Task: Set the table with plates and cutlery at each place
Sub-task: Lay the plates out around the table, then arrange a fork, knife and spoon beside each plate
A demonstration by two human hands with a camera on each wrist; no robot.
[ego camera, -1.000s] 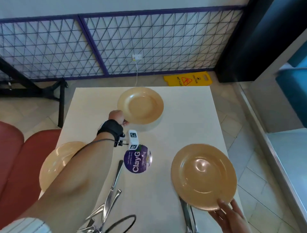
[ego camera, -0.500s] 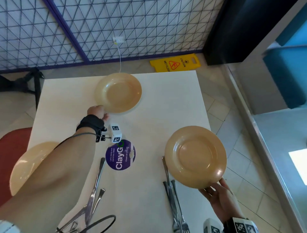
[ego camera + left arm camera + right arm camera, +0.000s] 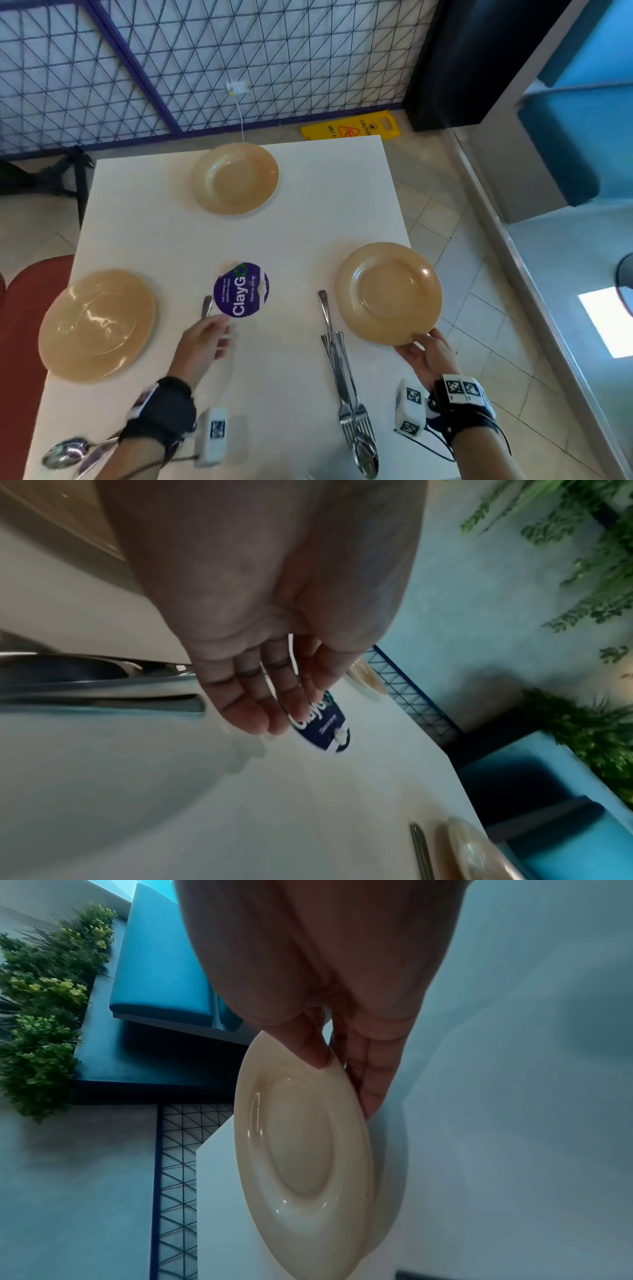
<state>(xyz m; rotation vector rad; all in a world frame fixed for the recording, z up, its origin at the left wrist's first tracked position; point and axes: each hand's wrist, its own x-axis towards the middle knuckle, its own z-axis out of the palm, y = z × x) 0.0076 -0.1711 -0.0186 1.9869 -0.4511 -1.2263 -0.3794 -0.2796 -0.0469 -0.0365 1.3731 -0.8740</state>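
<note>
Drawn back from the far plate [image 3: 235,178], the left hand [image 3: 205,342] now hovers with fingers loosely straight, holding nothing, just short of the purple sticker [image 3: 241,289] at the middle of the bench [image 3: 291,222]. Right of the sticker lies a cutlery bundle [image 3: 346,383]; beyond it the right hand [image 3: 426,356] pinches the right plate [image 3: 390,293] by its near rim. Left of the sticker sits the left plate [image 3: 97,323].

Left hand [image 3: 205,342] pulled back from far plate [image 3: 235,178] toward purple sticker [image 3: 241,294], fingers now loose over worktop [image 3: 291,233]. Right hand [image 3: 424,358] shifted onto near plate [image 3: 389,293] rim, thumb on top.
</note>
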